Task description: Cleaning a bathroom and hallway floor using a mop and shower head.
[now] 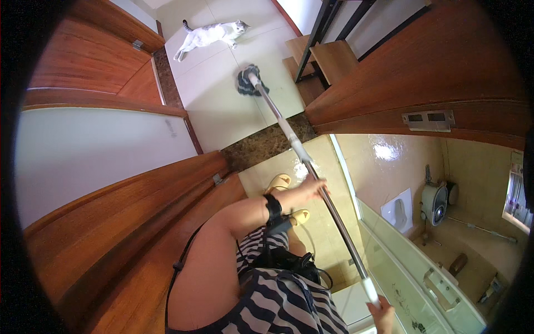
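A long metal mop handle (341, 225) runs diagonally from the lower right toward the doorway. My left hand (315, 188) is wrapped around its middle, below a white plastic joint (297, 146). At the white end grip (369, 291), my right hand (381, 315) holds the handle, partly cut off by the lower picture edge. The grey-and-white striped mop head (253, 80) lies on the pale tiled floor (217, 112) beyond a dark marble threshold (267, 142). A black strap (273, 208) circles my left wrist.
A white-and-grey cat (212, 35) lies on the tiles past the mop head. A wooden shelf unit (333, 58) with a black frame stands right of it. Wooden door frames (417, 75) flank the doorway. A glass partition (400, 259) borders a squat toilet (398, 211).
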`<state>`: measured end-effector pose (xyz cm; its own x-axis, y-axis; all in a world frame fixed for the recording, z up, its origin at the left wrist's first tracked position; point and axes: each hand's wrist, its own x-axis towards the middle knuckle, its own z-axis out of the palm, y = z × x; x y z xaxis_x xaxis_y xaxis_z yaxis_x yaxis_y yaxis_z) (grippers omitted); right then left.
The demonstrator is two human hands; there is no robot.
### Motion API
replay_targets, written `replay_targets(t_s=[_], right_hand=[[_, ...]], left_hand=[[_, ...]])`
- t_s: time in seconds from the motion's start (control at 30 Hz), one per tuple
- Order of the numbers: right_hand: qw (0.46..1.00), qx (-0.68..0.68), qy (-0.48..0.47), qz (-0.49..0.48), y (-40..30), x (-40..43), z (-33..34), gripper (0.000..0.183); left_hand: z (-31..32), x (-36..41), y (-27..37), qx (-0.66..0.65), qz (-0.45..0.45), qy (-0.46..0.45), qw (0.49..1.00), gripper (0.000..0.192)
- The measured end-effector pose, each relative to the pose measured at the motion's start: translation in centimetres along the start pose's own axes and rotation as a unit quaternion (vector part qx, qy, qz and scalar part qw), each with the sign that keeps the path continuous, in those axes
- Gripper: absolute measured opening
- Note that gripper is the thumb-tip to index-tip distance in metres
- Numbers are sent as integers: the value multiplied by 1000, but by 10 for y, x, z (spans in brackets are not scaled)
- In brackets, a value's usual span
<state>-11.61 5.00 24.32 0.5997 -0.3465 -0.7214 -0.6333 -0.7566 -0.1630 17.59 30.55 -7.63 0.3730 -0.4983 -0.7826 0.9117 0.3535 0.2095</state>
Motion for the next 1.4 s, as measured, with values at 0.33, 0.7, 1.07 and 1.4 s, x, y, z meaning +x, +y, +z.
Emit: replay_targets(t_s=[0.33, 0.7, 1.07, 1.4], right_hand=[[966, 214, -121, 86, -108, 7, -4, 41], [956, 140, -125, 227, -62, -44, -140, 44], [991, -83, -98, 35, -70, -8, -125, 43], [941, -259, 199, -91, -67, -46, -167, 30]], left_hand=[[-28, 85, 25, 242, 69, 188, 950, 49], [66, 2, -83, 75, -47, 42, 995, 35], [-28, -51, -94, 89, -104, 76, 988, 33], [46, -40, -128, 39, -118, 6, 992, 32]])
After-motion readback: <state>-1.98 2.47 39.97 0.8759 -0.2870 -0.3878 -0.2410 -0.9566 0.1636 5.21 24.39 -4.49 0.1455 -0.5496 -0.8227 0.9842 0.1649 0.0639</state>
